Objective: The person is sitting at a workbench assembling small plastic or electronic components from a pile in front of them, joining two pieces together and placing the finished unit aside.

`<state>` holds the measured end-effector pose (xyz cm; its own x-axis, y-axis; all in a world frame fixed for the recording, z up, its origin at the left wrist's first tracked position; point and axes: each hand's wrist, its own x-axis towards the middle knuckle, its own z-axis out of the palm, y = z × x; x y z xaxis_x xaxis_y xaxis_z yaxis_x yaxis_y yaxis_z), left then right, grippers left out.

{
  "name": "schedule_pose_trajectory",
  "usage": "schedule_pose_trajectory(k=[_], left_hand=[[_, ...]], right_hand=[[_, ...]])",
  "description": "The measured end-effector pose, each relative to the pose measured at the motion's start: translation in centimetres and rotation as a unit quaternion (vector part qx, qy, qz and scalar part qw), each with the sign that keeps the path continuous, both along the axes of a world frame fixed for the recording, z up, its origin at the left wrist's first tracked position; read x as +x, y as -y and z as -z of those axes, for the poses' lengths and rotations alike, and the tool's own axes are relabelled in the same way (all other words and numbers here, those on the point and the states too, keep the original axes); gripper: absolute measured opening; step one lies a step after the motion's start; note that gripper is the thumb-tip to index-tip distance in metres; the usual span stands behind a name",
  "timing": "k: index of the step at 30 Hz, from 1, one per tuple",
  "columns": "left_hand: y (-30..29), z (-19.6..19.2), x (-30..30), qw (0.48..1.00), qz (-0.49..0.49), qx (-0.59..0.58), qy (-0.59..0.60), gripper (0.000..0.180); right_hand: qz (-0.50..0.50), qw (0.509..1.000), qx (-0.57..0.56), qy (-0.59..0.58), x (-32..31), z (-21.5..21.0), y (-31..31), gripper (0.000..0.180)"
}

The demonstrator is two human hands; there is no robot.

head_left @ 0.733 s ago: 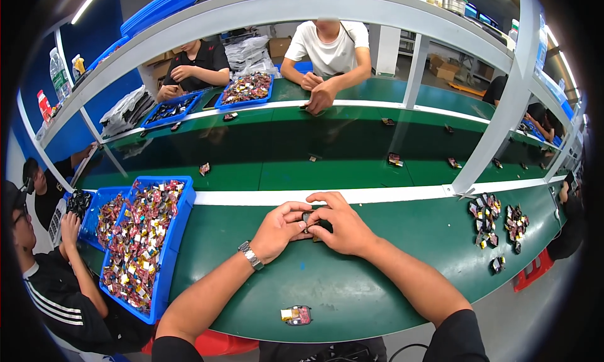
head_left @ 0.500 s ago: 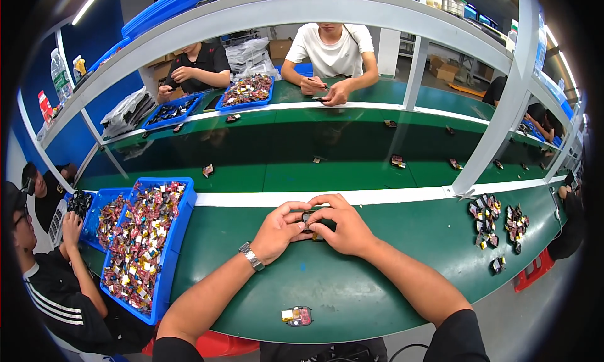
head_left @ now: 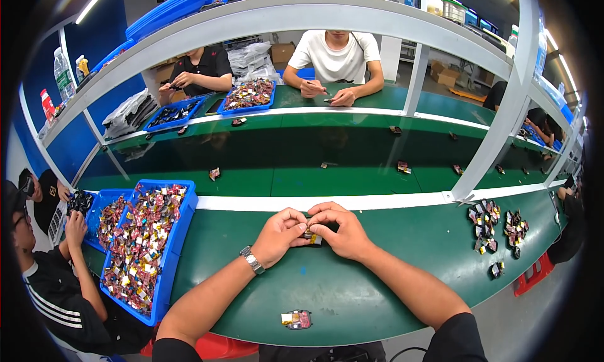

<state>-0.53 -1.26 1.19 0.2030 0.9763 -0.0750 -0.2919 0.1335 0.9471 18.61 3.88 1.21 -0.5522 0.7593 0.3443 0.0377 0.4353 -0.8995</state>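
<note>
Both my hands meet over the green worktable, near the white rail. Between my fingertips is a small electronic module with a dark casing and a yellow-and-white part; my fingers hide most of it. My left hand, with a metal watch on its wrist, pinches it from the left with thumb and bent index finger. My right hand grips it from the right, thumb and index finger curled over its top. Closer to me, a similar module lies on the table, black-edged with a pinkish board and a yellow-and-white piece.
Blue trays heaped with modules stand at the left, beside a seated co-worker. Several modules lie piled at the right. Past the white rail, scattered modules rest on a green belt. A grey frame post rises at the right.
My fingers have shifted on the module, the right index finger curling lower over it, and more of its yellow-and-white part shows. The view has tilted slightly. The module near me stays put.
</note>
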Motion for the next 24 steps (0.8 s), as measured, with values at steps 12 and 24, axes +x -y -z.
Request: schedule_pose_trajectory(k=[12, 24], left_hand=[[-0.1, 0.0, -0.1, 1.0, -0.008, -0.02, 0.021, 0.007], [0.0, -0.1, 0.4, 1.0, -0.013, 0.007, -0.004, 0.018]], right_hand=[[0.022, 0.999, 0.022, -0.008, -0.1, 0.3, 0.1, 0.009], [0.097, 0.978, 0.17, 0.065, -0.3, -0.6, 1.0, 0.01]])
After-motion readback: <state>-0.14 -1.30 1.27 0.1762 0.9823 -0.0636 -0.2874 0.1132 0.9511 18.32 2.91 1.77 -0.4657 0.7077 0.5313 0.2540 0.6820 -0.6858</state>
